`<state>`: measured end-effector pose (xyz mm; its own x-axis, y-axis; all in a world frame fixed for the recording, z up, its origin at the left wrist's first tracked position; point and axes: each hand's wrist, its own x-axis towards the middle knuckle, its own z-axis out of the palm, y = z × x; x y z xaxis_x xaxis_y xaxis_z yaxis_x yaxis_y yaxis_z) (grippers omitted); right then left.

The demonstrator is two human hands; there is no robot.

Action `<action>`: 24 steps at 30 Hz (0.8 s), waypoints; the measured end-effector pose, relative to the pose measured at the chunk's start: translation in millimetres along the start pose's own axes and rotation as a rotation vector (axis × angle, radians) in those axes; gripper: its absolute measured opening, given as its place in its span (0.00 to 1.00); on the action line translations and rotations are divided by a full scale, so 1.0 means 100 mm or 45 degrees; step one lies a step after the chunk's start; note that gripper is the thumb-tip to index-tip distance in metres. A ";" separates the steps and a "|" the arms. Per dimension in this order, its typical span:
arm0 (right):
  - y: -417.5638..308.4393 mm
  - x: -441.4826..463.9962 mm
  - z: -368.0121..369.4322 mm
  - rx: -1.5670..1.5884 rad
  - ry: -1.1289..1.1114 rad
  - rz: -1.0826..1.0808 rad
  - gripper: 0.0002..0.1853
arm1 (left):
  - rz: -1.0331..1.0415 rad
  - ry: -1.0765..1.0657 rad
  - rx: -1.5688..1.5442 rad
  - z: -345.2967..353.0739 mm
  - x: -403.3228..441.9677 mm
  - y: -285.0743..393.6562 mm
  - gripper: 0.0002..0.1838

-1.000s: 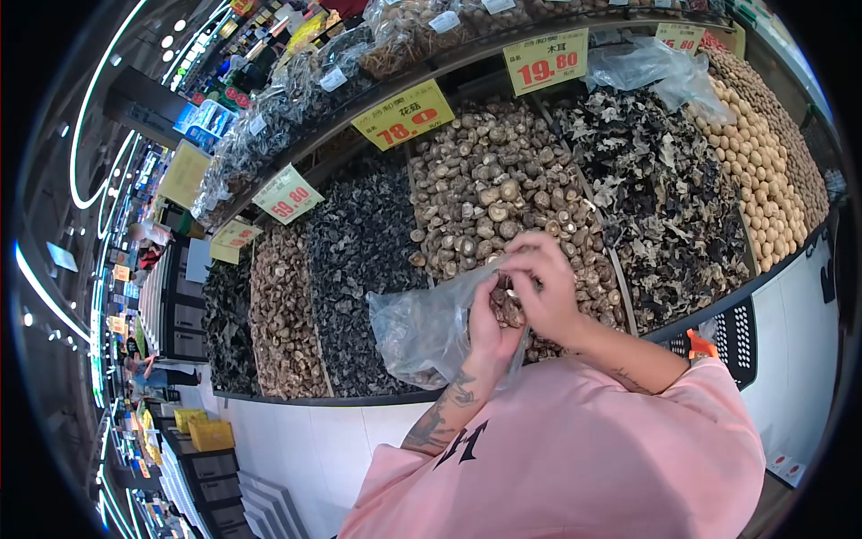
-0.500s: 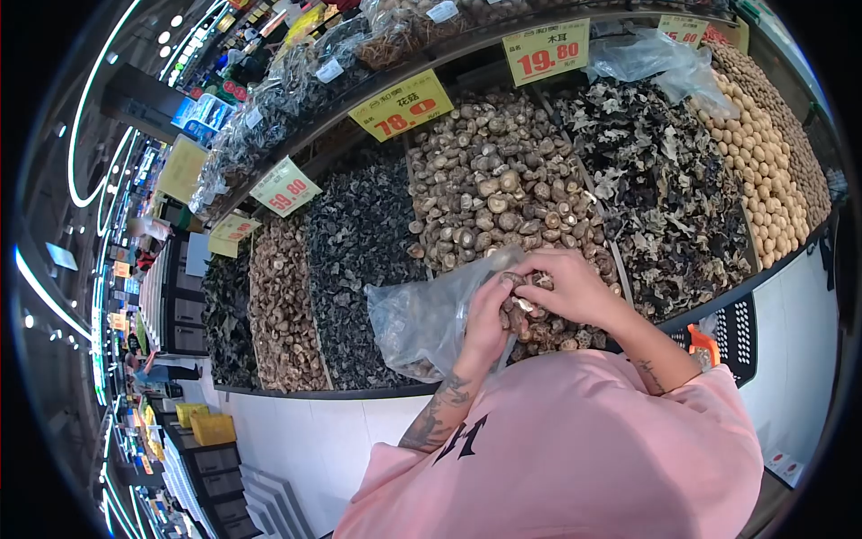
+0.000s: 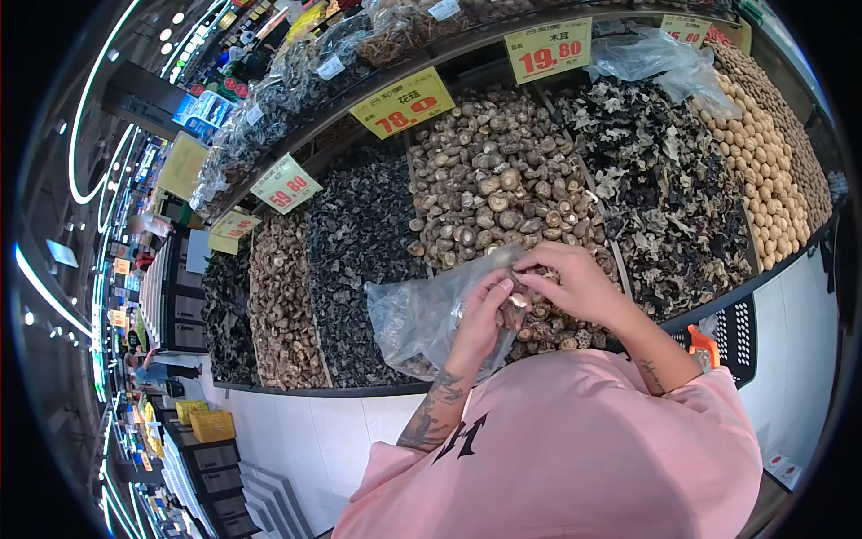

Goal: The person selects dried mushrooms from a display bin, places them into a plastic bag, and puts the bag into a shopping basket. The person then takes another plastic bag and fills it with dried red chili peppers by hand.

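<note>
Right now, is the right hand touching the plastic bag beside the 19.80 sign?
Apart. The head view shows mushrooms and black fungus between the right hand and that plastic bag.

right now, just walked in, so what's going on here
A person in a pink shirt is at the near end of the mushrooms. The left hand and right hand are close together, with what looks like one mushroom between them. A clear bag spreads about the left hand; its contents are hard to make out.
</note>
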<state>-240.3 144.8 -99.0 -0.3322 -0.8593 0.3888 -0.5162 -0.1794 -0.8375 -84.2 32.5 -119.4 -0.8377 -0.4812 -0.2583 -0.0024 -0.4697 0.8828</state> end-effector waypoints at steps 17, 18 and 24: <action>-0.03 -0.05 -0.03 -0.079 -0.011 0.114 0.07 | -0.007 -0.145 0.147 0.01 -0.01 0.02 0.16; -0.03 -0.05 -0.03 -0.089 -0.014 0.096 0.07 | 0.005 -0.146 0.233 0.02 -0.01 0.02 0.16; -0.04 -0.04 0.02 -0.131 0.003 0.102 0.12 | 0.073 -0.095 0.398 0.03 0.00 0.09 0.16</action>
<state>-235.7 147.7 -97.9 -0.3779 -0.8676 0.3232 -0.5662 -0.0597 -0.8221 -85.5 30.4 -110.4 -0.8789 -0.4396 -0.1852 -0.1119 -0.1875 0.9759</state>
